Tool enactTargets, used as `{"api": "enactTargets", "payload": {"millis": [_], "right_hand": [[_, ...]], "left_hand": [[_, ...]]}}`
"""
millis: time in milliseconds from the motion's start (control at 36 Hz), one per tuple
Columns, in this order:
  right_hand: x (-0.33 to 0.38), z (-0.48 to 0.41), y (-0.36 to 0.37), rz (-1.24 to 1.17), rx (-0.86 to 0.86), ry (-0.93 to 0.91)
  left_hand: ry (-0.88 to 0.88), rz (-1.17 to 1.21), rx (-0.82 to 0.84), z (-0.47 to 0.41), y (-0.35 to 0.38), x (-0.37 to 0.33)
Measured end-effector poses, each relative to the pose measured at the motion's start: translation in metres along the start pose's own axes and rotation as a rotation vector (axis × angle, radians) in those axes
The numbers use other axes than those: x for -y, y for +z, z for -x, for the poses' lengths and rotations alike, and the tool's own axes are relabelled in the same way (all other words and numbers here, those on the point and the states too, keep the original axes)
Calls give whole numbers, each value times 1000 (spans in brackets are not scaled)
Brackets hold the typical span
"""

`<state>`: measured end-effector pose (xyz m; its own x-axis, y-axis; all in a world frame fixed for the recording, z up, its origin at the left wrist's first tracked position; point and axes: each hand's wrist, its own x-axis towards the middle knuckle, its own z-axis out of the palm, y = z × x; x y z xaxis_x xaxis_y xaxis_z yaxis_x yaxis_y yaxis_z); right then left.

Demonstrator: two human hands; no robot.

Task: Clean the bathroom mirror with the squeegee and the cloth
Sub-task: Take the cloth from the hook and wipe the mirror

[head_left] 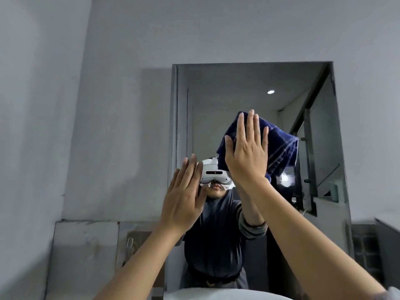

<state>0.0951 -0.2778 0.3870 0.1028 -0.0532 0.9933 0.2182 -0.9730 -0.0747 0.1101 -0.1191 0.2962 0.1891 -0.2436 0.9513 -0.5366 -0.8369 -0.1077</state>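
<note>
Flat right hand (246, 152) pressing cloth (279, 146) against mirror (238, 94)

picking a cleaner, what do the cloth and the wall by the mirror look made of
The cloth looks like soft woven terry, dark blue with pale stripes, draping in folds. The wall looks like matte grey paint over plaster, flat and without shine, though that is a guess.
</note>
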Motion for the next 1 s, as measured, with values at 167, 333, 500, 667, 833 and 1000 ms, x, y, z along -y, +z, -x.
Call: {"api": "enactTargets", "payload": {"millis": [167,333,500,667,833,1000], "right_hand": [[22,-47,2,42,92,-286],[67,-80,15,74,109,-398],[102,-109,22,125,133,-522],[87,-132,13,145,137,-637],[27,-146,-7,99,57,-415],[-78,-110,-49,142,44,-113]], "left_hand": [[-17,32,-25,9,8,7],[-9,21,-43,17,10,10],[-18,16,-72,18,11,9],[-25,17,-89,18,12,8],[-17,-4,-95,16,16,10],[6,39,-29,40,22,-20]]}}
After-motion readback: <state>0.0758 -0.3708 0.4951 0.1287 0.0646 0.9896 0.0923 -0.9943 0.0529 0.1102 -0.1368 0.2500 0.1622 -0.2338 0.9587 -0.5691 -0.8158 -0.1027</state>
